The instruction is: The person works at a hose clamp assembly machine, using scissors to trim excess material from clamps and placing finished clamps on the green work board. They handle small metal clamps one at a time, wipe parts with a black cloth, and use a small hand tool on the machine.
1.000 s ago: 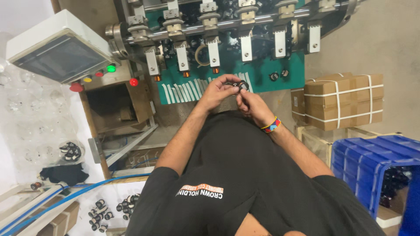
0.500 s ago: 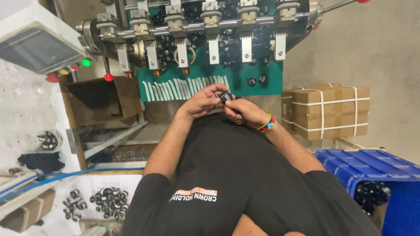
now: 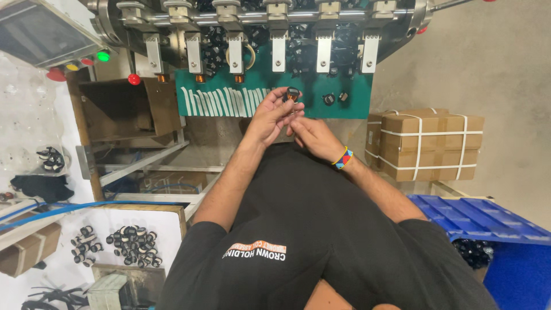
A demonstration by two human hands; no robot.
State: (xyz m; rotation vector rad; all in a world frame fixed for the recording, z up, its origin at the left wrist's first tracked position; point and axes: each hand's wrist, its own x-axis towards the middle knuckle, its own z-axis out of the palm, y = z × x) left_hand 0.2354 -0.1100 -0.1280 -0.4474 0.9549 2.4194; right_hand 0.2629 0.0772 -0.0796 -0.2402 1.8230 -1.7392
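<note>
Over green mat [image 3: 356, 109]: left hand [image 3: 270, 120] fingertips pinch small black coil [image 3: 292, 94]; right hand [image 3: 313, 135] just beneath, fingers curled, touching left.

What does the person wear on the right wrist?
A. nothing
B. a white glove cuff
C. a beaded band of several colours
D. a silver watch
C: a beaded band in blue, red and yellow sits just behind the right hand, while the left hand pinches a small black part above it.
</note>
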